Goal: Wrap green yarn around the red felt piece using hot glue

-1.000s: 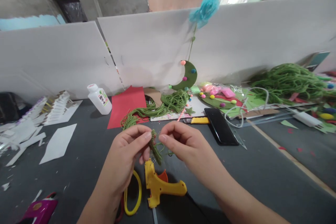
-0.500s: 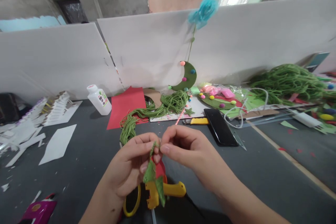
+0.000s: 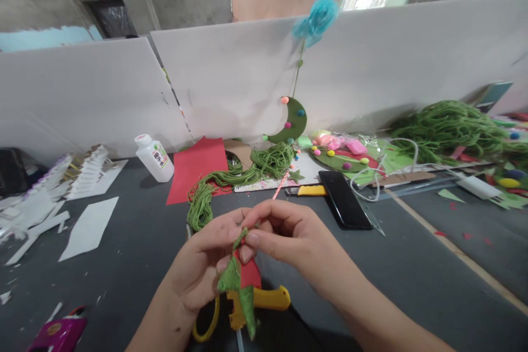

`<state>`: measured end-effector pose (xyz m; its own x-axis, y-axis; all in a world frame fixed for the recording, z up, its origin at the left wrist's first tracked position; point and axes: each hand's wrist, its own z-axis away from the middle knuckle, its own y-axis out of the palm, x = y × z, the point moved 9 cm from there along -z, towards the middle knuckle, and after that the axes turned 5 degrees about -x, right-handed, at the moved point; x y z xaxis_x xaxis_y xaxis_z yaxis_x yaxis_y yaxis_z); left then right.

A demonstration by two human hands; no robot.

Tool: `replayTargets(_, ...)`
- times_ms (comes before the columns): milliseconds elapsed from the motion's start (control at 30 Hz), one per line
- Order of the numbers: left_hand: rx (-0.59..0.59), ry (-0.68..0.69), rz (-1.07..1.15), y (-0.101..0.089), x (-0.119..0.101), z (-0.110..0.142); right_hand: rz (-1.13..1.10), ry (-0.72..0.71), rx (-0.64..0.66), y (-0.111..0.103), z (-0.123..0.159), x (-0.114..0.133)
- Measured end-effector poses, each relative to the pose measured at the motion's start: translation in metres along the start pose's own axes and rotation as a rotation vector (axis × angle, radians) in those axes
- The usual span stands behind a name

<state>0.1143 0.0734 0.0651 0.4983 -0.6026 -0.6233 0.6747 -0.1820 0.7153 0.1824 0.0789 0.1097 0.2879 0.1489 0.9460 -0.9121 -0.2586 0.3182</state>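
Note:
My left hand (image 3: 202, 261) is closed around a red star-like piece partly wrapped in green yarn (image 3: 246, 305), its wrapped points hanging downward. At the piece's upper point, the thumb and fingers of my right hand (image 3: 289, 231) are pinched together. The fingers hide part of that point, and I cannot make out any loose strand between them. Right below the piece lies a yellow glue gun (image 3: 272, 298). A yellow scissor-like loop handle (image 3: 209, 323) shows beneath my left hand.
Green yarn (image 3: 202, 203) trails over red sheets (image 3: 193, 170). A white bottle (image 3: 154, 158) stands at left. Beyond my right hand lie a phone (image 3: 344, 198), a yellow cutter (image 3: 311, 191) and a white cable (image 3: 377, 192). A decorated green crescent (image 3: 297, 121) leans against the white partition (image 3: 231, 77).
The yarn-wrapped piece has turned and dropped slightly, showing more of its red face. My right hand has moved a little left, closer to my left fingers.

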Motion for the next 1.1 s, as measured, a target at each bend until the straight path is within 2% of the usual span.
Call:
replayTargets(133,-0.002,-0.041,0.029,0.000,0.002,-0.003,0.166,-0.019,-0.093,-0.011,0.000,0.003)
replayTargets(333,-0.152,0.015,-0.001,-0.015,0.003,-0.011,0.360,-0.053,-0.210,-0.023,-0.001,0.006)
replayTargets(500,-0.250,0.128,-0.084,-0.020,-0.004,-0.010,0.421,-0.116,-0.290,-0.027,0.000,0.011)
replayTargets(633,-0.288,0.355,-0.289,-0.014,-0.023,0.001,0.473,-0.128,-0.333,-0.030,0.002,0.014)
replayTargets(733,-0.390,0.479,-0.475,-0.014,-0.032,0.011,0.524,-0.143,-0.347,-0.029,0.004,0.016)
replayTargets(800,-0.469,0.525,-0.529,-0.016,-0.035,0.016,0.527,-0.146,-0.338,-0.028,0.005,0.016)
replayTargets(867,-0.495,0.566,-0.515,-0.017,-0.037,0.019,0.498,-0.153,-0.322,-0.027,0.005,0.016)
replayTargets(1100,-0.443,0.619,-0.441,-0.014,-0.041,0.023,0.325,-0.165,-0.283,-0.028,0.006,0.017)
